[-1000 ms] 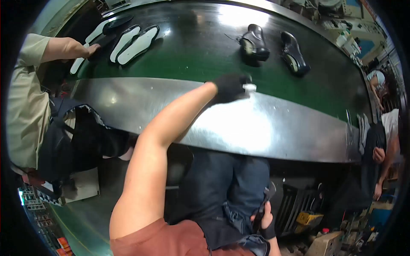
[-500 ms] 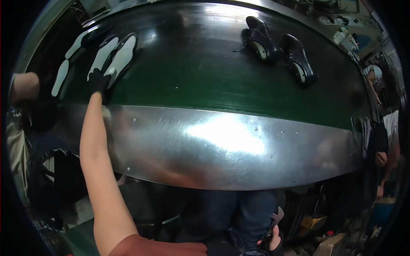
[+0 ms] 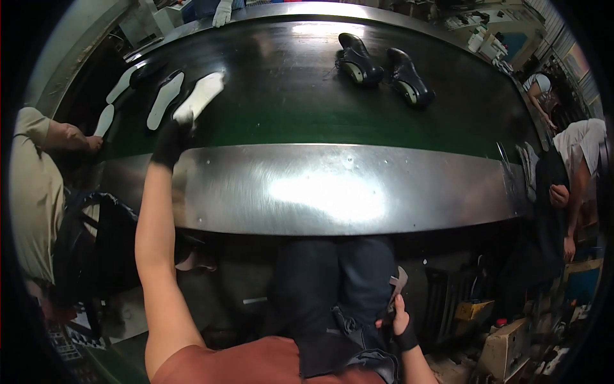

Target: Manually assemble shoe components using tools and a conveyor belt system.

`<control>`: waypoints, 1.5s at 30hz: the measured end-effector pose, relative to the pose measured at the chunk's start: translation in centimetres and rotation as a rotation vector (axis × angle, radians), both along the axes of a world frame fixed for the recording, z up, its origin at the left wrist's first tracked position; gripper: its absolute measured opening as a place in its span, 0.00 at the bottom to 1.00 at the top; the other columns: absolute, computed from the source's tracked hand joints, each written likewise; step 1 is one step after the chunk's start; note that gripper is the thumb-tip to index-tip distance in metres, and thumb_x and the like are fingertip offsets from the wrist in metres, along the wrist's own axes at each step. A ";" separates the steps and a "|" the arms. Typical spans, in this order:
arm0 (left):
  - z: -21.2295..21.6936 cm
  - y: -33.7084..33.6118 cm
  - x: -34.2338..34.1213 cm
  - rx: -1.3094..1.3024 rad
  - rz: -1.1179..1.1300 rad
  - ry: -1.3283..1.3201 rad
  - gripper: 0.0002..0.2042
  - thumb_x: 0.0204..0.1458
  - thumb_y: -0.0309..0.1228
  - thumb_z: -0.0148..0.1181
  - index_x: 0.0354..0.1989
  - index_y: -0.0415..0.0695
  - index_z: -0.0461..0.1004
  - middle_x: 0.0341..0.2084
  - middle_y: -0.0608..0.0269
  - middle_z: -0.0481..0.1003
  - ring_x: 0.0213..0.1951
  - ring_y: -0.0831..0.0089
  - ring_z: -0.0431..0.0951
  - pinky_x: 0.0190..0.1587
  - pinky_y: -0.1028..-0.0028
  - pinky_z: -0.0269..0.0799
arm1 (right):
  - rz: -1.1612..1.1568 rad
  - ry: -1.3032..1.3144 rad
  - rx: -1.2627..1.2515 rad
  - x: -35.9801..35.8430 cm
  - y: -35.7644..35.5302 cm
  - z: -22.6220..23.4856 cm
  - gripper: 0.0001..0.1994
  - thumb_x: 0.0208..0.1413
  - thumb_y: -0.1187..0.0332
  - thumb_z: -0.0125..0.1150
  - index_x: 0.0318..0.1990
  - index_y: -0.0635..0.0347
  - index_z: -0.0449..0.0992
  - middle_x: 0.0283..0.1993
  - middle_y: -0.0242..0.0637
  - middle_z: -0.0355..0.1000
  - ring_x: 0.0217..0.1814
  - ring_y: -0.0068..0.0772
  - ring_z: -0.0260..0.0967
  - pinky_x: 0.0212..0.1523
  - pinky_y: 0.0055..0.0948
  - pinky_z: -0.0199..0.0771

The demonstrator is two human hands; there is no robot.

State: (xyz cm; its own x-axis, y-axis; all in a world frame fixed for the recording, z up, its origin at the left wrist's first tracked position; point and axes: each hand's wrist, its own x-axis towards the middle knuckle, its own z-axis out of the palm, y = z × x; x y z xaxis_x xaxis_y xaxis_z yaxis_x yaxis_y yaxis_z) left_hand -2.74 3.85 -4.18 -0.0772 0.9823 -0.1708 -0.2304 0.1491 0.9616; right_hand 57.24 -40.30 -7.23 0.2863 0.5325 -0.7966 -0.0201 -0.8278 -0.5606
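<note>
My left hand, in a black glove with pale fingertips, grips the near end of a long white shoe-sole-shaped piece at the left of the green belt. Any dark upper beneath that piece is hard to make out. Just left of it lies a dark shoe upper with its white sole side facing up. Low by my right thigh, my right hand, with a black wrist covering, is closed round a hand tool with a curved metal head. Its handle is mostly hidden.
A metal ledge runs along the belt's near edge. Two black shoes lie on the belt's far right. More white sole pieces lie far left, where another person's hand reaches in. A white-gloved hand rests at the far edge.
My left hand has closed on the right-hand white piece and shifted it right and nearer. The view has tilted, and the black shoes appear further left. My right hand still holds the tool.
</note>
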 end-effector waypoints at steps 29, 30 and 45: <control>3.7 -33.7 35.1 0.103 -0.457 -0.161 0.23 0.68 0.49 0.40 0.41 0.42 0.74 0.39 0.67 0.74 0.39 0.79 0.72 0.47 0.77 0.68 | 0.382 0.678 0.416 -6.6 -0.2 9.0 0.22 0.73 0.59 0.38 0.53 0.68 0.75 0.46 0.38 0.78 0.50 0.27 0.74 0.57 0.25 0.70; 3.7 -34.0 35.3 0.112 -0.417 -0.146 0.22 0.68 0.49 0.40 0.42 0.42 0.74 0.39 0.67 0.74 0.39 0.80 0.72 0.46 0.77 0.68 | 0.238 0.823 0.288 -6.7 0.1 9.7 0.22 0.73 0.57 0.39 0.54 0.66 0.75 0.46 0.37 0.79 0.46 0.26 0.75 0.51 0.25 0.73; 2.1 -33.4 34.5 0.291 -0.351 0.004 0.23 0.68 0.49 0.40 0.44 0.42 0.74 0.39 0.65 0.75 0.41 0.77 0.75 0.47 0.73 0.72 | 0.554 0.367 0.498 -6.2 -0.5 4.4 0.22 0.69 0.51 0.46 0.45 0.62 0.78 0.33 0.28 0.74 0.37 0.20 0.68 0.42 0.26 0.69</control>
